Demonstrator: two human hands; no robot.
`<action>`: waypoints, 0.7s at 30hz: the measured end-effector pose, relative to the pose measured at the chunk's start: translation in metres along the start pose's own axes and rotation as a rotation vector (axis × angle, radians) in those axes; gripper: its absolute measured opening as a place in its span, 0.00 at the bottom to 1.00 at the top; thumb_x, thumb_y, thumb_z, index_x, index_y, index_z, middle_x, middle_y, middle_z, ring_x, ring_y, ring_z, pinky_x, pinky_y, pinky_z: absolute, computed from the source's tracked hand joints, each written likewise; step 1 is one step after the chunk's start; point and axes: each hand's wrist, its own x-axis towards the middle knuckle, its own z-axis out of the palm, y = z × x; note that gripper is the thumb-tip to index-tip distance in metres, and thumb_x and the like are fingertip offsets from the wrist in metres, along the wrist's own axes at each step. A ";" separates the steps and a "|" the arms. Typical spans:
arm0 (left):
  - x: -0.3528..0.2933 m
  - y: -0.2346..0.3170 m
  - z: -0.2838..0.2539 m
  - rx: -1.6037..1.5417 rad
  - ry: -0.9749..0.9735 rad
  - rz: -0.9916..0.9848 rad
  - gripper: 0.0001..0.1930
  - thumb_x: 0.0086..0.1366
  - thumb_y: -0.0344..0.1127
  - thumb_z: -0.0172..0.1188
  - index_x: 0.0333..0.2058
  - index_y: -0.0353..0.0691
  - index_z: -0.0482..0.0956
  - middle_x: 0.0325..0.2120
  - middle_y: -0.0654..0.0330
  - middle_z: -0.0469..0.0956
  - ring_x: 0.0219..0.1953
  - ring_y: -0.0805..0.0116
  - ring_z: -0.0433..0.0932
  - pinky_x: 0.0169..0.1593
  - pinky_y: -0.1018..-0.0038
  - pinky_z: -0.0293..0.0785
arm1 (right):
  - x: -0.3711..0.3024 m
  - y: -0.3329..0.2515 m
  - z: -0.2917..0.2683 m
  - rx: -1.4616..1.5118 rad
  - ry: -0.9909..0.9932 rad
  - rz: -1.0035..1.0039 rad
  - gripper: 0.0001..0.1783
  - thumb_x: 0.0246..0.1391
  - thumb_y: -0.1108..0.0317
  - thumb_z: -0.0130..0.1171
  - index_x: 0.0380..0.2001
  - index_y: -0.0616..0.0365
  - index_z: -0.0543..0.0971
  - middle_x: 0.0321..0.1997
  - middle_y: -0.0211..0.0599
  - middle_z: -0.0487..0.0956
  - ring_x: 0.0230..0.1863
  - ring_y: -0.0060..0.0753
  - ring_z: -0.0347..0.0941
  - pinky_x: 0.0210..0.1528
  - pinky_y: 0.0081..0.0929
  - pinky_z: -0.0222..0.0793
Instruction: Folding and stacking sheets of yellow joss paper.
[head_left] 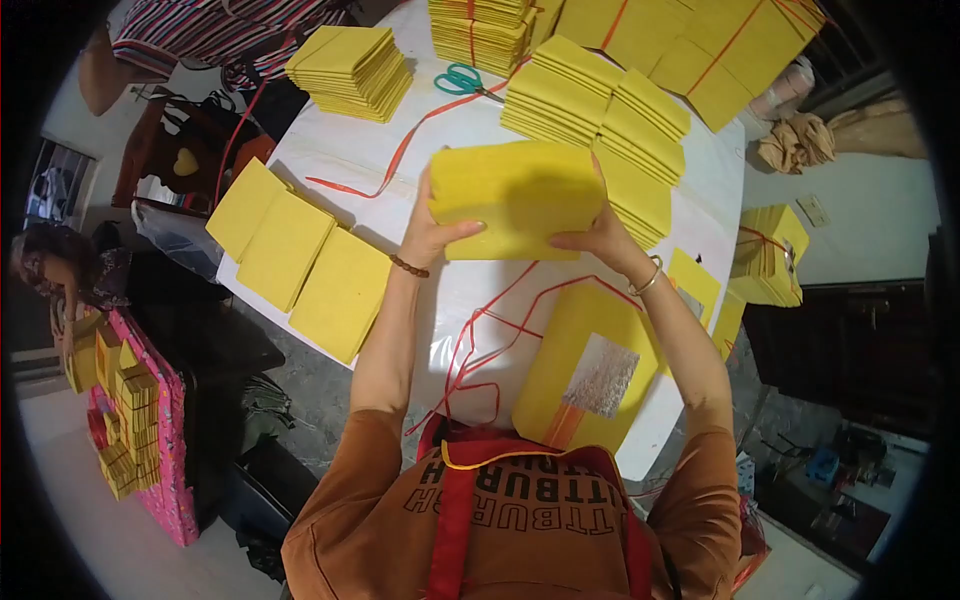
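Over the white tabletop (pixel 350 155), a thick yellow bundle (pixel 515 190) is held up, block-shaped with slightly rounded corners, a soft shadow falling across its face and a paler band along its near side. The person's left hand (pixel 430 232) and right hand (pixel 606 234), spread open around its opposite ends, clasp it between them, thumbs on the near side, the other fingers largely hidden.

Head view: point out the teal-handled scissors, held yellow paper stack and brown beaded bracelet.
Teal-handled scissors (pixel 478 88), head view: base of the handles.
Held yellow paper stack (pixel 515 200), head view: near its middle.
Brown beaded bracelet (pixel 408 267), head view: middle beads.
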 end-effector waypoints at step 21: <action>-0.022 0.005 0.012 0.131 0.052 -0.121 0.49 0.46 0.50 0.70 0.61 0.41 0.49 0.52 0.55 0.67 0.56 0.59 0.65 0.58 0.64 0.61 | 0.002 0.035 -0.018 0.242 -0.120 0.169 0.32 0.47 0.63 0.63 0.53 0.61 0.64 0.50 0.34 0.71 0.50 0.26 0.68 0.52 0.25 0.66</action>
